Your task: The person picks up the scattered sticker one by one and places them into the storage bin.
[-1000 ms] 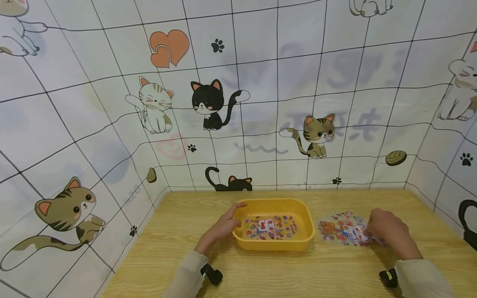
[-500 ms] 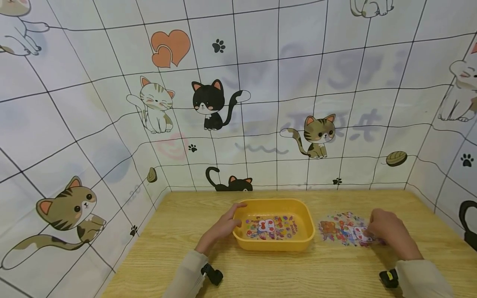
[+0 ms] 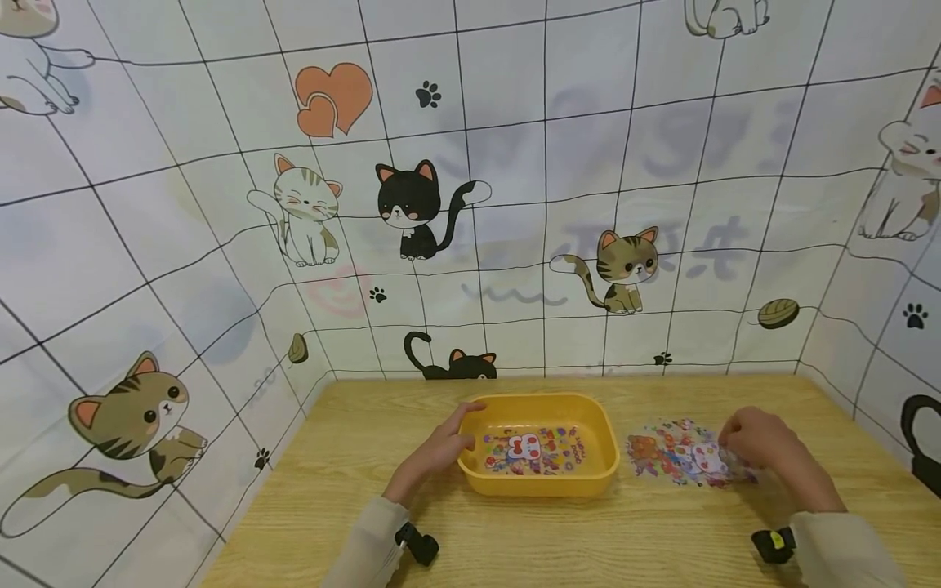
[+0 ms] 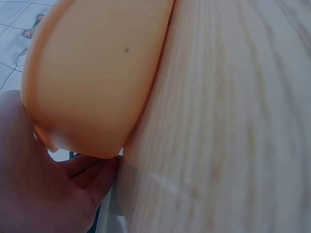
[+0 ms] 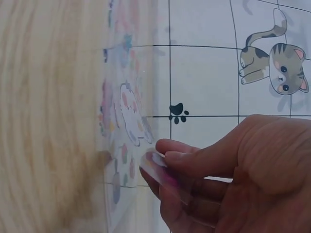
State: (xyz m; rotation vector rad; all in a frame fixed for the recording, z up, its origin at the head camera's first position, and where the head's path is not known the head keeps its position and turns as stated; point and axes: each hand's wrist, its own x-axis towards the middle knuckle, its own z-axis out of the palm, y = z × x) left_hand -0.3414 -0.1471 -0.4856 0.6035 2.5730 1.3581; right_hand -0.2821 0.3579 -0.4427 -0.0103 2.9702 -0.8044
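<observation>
My left hand [image 3: 439, 447] grips the left end of a yellow plastic basin [image 3: 544, 487]. In the left wrist view, the thumb is at the rim and the fingers curl under the basin's end [image 4: 92, 82]. Flat inside it lies a clear sheet of colourful stickers [image 3: 524, 446] with a white bunny-like figure. On the table to its right is a second clear sticker sheet [image 3: 676, 453] with a brown bear and a white figure. Over that sheet's right end, my right hand [image 3: 760, 441] pinches a small clear sticker [image 5: 163, 174] with pink on it between thumb and fingers.
The wood-grain table [image 3: 529, 535] runs back to a white wall covering [image 3: 507, 245] printed with cats and grid lines. More of that covering rises at the left and right. A dark wrist device [image 3: 773, 543] sits at each sleeve cuff.
My right hand has risen slightly and its fingers have shifted, with more of the sheet's white figure showing. My left hand and the basin stay in place.
</observation>
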